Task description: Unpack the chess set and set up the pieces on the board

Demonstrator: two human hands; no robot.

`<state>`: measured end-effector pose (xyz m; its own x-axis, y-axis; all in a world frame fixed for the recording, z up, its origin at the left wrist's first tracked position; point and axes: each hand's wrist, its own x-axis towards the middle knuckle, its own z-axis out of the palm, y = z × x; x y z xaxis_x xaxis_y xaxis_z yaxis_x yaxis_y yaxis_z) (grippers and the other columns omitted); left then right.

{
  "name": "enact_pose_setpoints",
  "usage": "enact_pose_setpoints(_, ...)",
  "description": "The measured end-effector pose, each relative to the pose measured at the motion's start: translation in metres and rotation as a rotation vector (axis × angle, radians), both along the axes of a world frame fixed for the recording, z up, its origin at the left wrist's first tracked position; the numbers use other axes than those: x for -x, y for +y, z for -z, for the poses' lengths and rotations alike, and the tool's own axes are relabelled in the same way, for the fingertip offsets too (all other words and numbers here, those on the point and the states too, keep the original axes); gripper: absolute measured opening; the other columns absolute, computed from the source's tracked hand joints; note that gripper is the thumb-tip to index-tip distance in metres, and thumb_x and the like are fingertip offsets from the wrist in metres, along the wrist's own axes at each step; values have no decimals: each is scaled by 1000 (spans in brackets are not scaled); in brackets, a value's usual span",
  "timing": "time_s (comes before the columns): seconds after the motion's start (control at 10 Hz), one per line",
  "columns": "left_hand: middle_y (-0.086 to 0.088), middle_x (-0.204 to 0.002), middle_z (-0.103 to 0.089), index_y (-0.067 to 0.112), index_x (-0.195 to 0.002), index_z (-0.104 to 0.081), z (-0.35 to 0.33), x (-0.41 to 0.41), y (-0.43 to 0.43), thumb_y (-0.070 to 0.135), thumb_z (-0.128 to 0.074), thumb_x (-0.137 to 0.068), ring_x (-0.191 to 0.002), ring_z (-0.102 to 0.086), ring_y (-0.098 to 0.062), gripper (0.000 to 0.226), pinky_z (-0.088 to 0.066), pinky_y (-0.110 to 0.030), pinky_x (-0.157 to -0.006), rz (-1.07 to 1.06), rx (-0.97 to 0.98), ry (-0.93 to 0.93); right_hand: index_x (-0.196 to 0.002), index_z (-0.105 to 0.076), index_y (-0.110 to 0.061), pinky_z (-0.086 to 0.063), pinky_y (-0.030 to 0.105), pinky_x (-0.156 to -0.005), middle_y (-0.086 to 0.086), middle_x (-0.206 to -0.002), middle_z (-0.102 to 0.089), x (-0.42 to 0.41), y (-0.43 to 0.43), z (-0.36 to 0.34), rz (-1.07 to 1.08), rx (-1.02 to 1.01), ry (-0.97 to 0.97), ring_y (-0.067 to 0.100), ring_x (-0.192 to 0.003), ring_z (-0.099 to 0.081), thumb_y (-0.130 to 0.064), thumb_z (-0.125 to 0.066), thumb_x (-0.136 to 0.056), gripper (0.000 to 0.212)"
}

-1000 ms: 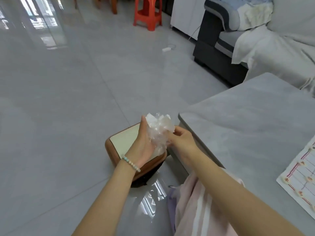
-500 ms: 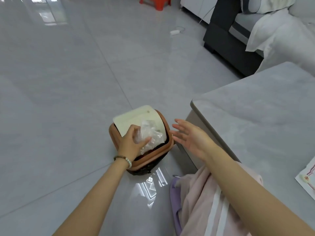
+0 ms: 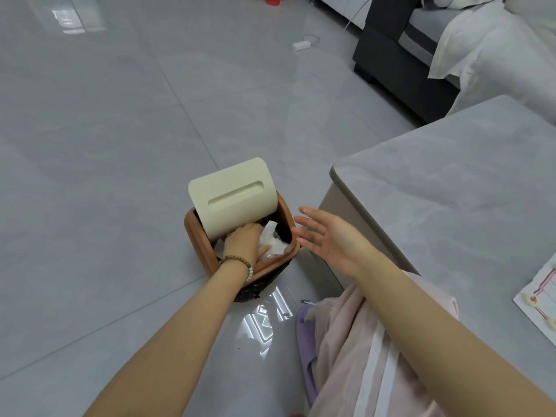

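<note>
My left hand [image 3: 243,241] reaches inside a brown waste bin [image 3: 197,239] on the floor, pressing crumpled clear plastic wrapping [image 3: 272,240] down into it. The bin's cream swing lid [image 3: 233,195] is tipped up and back. My right hand [image 3: 326,236] hovers just right of the bin with fingers spread and nothing in it. At the right edge of the frame a corner of the paper chess board [image 3: 538,299], white with red lines, lies on the grey table [image 3: 445,188]; two round pieces sit on it.
The bin stands close to the table's left corner, a black liner showing beneath it. My pink-clad leg [image 3: 355,341] and a purple slipper lie below. A dark sofa [image 3: 400,64] with white covers is at the back right; a white adapter [image 3: 301,45] lies on the tiled floor.
Both hands held the crumpled plastic above the shut bin. The left hand then pushed it through the lid, which tipped open, and the right hand let go and spread.
</note>
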<state>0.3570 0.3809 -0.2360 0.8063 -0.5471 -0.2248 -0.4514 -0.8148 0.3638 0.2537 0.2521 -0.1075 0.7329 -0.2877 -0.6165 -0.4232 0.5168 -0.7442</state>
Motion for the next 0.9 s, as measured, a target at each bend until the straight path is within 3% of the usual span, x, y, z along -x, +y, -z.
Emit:
enact_pose_setpoints(0.1,-6,-129,-50,15,-132,-40,3,1,-2,36,-51,-92,-115,-48,-24,47,-43,-35,-80,84,-118,2,-118,-58,-10,-54,28,-80,5,-104,-65,1,-1,-1,21,-36,-7,19,-89,-64,-20,-57,-90,30)
enact_pose_setpoints(0.2,-6,-127,-51,16,-135,-41,3,11,4,31,-53,-91,-115,-49,-26,48,-44,-35,-78,121,59,-175,-118,-58,-9,-54,27,-76,5,-101,-65,1,-1,-1,40,-63,-3,19,-87,-64,-19,-59,-89,31)
enact_pose_setpoints(0.3,-3,-129,-52,19,-129,-50,8,27,12,54,-32,-93,-119,-46,-22,53,-41,-33,-88,233,155,-121,-116,-59,-10,-53,28,-77,5,-99,-66,0,-1,-2,55,-79,-5,19,-88,-64,-19,-58,-89,28)
enact_pose_setpoints(0.4,0,-147,-36,26,-138,-39,18,35,16,69,-7,-86,-136,-29,-17,76,-28,-33,-108,215,110,195,-115,-60,-10,-53,29,-82,5,-100,-66,0,-1,-1,51,-75,-7,19,-89,-64,-18,-58,-89,27)
enact_pose_setpoints(0.5,0,-151,-28,26,-142,-33,12,32,9,56,-17,-94,-139,-23,-17,59,-20,-33,-110,204,45,292,-113,-61,-10,-53,29,-84,5,-100,-66,1,-2,-1,41,-73,-10,18,-88,-64,-19,-58,-89,25)
enact_pose_setpoints(0.6,1,-130,-54,28,-131,-47,-6,30,2,61,-18,-91,-121,-48,-17,59,-38,-32,-93,140,108,199,-113,-61,-11,-53,29,-84,4,-99,-66,3,-2,-3,45,-51,-31,18,-89,-64,-20,-58,-90,25)
enact_pose_setpoints(0.7,11,-91,-62,28,-99,-60,-46,33,-8,53,-23,-95,-84,-57,-8,44,-39,-24,-68,60,319,38,-108,-63,-15,-53,29,-84,6,-106,-65,10,-4,-17,17,95,-96,18,-90,-65,-19,-56,-92,19)
enact_pose_setpoints(0.8,13,-85,-58,25,-95,-59,-94,28,-35,44,-28,-98,-77,-53,-5,36,-39,-21,-65,17,520,-71,-107,-62,-14,-49,34,-92,8,-112,-65,30,-25,-43,85,205,-180,20,-94,-65,-14,-55,-92,16)
enact_pose_setpoints(0.9,10,-103,-59,22,-108,-59,-134,32,-72,42,-28,-99,-93,-53,-6,38,-40,-23,-74,88,579,-66,-115,-60,-14,-47,36,-99,6,-119,-64,72,-63,-79,237,293,-276,19,-104,-64,-15,-53,-93,23)
